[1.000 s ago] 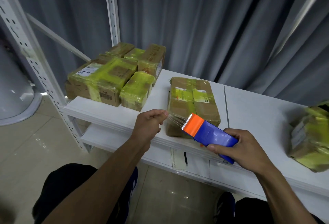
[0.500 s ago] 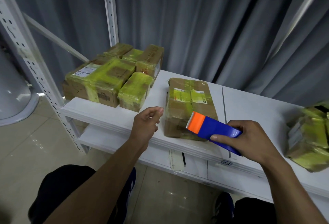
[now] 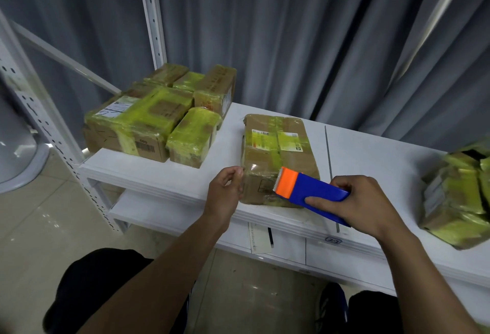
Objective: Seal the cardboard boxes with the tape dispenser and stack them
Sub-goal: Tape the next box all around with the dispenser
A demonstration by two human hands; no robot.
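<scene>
A brown cardboard box (image 3: 278,153) with yellow-green tape strips and labels lies on the white table (image 3: 384,164), near its front edge. My right hand (image 3: 358,206) grips a blue tape dispenser (image 3: 315,195). Its orange toothed end rests over the near right part of the box top. My left hand (image 3: 225,193) is at the box's near left corner with its fingers loosely curled; the fingertips touch or nearly touch the box's side. I see nothing held in it.
Several taped boxes (image 3: 148,118) are grouped on the table's left end beside a white perforated shelf upright (image 3: 151,15). Another taped box pile (image 3: 458,195) sits at the right edge. Grey curtains hang behind; a lower shelf and tiled floor lie below.
The stretched tape strand between my left fingers and the dispenser is gone. My left hand has moved to the box's left corner, and the dispenser has shifted right and settled over the box's near end.
</scene>
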